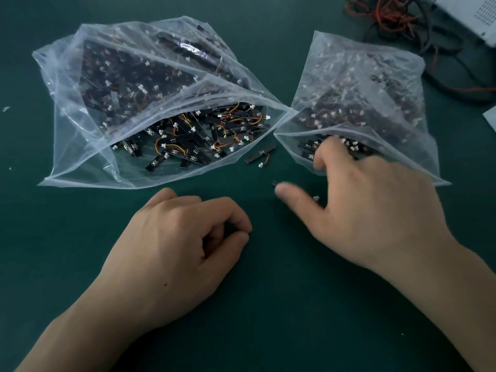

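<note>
Table: dark green mat (pixel 268 304) under everything, both forearms coming in from the near edge.
Left hand: left hand (pixel 171 245) rests knuckles-up on the mat, near centre. Fingers are curled in and the thumb tip is pressed to the forefinger. Cannot tell whether anything is pinched between them.
Right hand: right hand (pixel 375 205) is stretched forward, motion-blurred, fingers spread and fairly straight, nothing clamped. Its fingertips (pixel 326 149) are inside the mouth of the right bag, on the strips there. The thumb sticks out to the left over the mat.
Dark bit: a small dark end (pixel 274 183) shows on the mat just beyond the thumb tip; the rest is hidden.
White plug: one white plug (pixel 316 197) shows in the gap between thumb and forefinger.
Loose strip: black circuit strip (pixel 261 154) with a short orange wire and white plug lies on the mat between the two bag mouths, touching neither hand.
Right bag: clear plastic right bag (pixel 375 89), mouth open toward the person, holds black strips (pixel 308 146) seen at the opening.
Left bag: larger clear left bag (pixel 94 146), mouth open wide, holds a heap of strips (pixel 188 146) with coloured wires and white plugs. It lies just beside the right bag; the mouth corners nearly meet.
Far right: tangle of red and black cables (pixel 402 20) beside a white perforated box (pixel 469 14).
Right edge: corner of a white sheet (pixel 491 116).
Left edge: small white scrap (pixel 6 108) on the mat.
</note>
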The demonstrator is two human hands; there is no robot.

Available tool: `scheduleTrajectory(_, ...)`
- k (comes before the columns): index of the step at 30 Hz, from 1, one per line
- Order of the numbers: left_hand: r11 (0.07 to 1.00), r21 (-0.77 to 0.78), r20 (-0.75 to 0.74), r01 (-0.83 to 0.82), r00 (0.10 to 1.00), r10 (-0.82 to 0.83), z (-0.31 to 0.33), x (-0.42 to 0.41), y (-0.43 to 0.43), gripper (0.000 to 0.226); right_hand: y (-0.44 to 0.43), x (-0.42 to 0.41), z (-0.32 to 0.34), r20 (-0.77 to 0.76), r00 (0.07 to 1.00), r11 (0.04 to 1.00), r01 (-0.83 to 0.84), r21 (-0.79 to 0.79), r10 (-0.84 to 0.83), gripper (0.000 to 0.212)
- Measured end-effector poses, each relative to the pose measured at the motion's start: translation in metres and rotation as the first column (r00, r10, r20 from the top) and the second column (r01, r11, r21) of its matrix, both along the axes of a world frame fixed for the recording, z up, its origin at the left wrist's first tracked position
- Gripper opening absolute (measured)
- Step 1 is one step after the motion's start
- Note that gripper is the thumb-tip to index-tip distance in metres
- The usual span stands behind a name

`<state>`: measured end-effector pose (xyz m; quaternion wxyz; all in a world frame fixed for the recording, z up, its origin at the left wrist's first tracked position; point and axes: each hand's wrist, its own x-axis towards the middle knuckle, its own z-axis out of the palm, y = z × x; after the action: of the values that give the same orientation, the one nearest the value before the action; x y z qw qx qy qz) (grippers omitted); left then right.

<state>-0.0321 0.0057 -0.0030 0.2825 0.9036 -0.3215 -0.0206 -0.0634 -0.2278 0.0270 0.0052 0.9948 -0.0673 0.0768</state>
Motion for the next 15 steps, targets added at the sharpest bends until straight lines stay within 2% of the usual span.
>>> scheduleTrajectory(2,1.000,0.001,-0.003,0.001,1.000,-0.001,0.000,0.000,0.000,0.005,0.003,-0.003,-0.005,-0.067,0.997,0.997,-0.043,-0.061,0.039,0.061)
scheduleTrajectory(5,1.000,0.000,0.000,-0.001,1.000,0.001,0.000,0.000,0.000,0.007,0.005,-0.005,-0.007,-0.084,0.975,0.978,-0.206,0.019,0.207,0.035)
scheduleTrajectory(7,1.000,0.002,0.005,-0.002,1.000,0.002,0.000,0.000,0.000,0.007,0.007,-0.005,-0.008,-0.078,0.962,0.965,-0.260,0.038,0.262,0.026)
scheduleTrajectory(12,1.000,0.005,0.004,0.007,1.000,-0.007,-0.001,0.001,0.000,0.006,0.003,-0.003,-0.014,0.035,0.961,0.948,-0.278,0.154,0.276,0.024)
scheduleTrajectory(15,1.000,-0.003,0.001,0.009,1.000,-0.009,-0.001,0.002,0.000,0.007,-0.010,0.008,-0.014,0.143,0.975,0.964,-0.195,0.179,0.171,0.024)
